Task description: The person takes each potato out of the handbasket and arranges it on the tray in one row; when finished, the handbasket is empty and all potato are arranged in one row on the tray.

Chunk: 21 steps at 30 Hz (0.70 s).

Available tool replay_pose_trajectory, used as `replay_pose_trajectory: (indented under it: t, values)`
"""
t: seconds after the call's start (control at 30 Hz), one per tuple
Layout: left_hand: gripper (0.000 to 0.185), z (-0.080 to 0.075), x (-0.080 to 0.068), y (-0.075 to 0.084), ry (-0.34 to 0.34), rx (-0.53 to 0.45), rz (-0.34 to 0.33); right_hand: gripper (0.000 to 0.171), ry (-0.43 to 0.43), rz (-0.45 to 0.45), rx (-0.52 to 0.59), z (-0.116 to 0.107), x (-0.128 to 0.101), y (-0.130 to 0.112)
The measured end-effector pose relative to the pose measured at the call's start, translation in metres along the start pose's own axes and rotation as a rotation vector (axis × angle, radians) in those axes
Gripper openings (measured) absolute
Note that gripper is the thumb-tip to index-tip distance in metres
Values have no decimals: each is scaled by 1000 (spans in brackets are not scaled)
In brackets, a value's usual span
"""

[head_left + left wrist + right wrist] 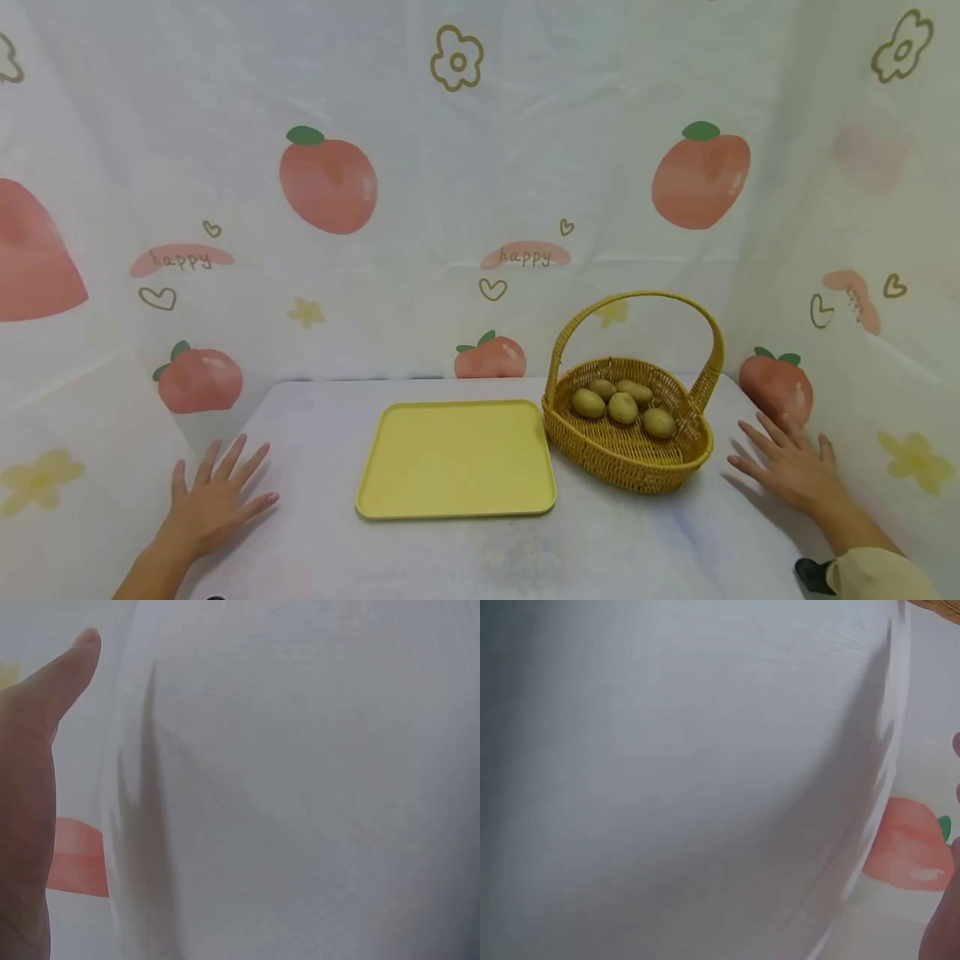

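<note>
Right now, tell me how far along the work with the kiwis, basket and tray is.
Nothing looks done: the tray is bare, and four kiwis lie in the basket. Nothing is in hand either: the left hand and the right hand rest flat on the table, fingers spread, apart from both. Any handling of the kiwis is still to come.

My left wrist view shows only part of the left hand (30, 810), cut by the edge. In my right wrist view, the basket (937, 606) is only a corner, and everything is blurred.
</note>
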<state>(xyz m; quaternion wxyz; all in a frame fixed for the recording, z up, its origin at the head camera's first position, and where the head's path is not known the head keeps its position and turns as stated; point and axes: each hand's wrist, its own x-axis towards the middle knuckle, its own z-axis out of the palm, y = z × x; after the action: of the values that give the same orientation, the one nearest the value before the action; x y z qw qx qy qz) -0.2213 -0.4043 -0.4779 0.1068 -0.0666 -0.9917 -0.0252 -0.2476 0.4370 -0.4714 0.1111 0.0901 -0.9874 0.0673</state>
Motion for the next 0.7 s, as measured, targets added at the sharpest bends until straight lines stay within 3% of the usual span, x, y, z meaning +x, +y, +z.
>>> replay_pose_trajectory:
  t: [0.27,0.4,0.53,0.7]
  values:
    - [87,-4,-1,3,21,-13,9,78,54,0,-2,0,-4,-2]
    - [87,-4,-1,3,51,-14,21,77,122,-24,3,1,-7,-5]
    - [87,-5,-1,7,104,-24,43,74,203,-58,21,-2,-9,-12]
    - [87,-18,-3,13,211,-33,86,75,286,-133,69,-12,-12,-30]
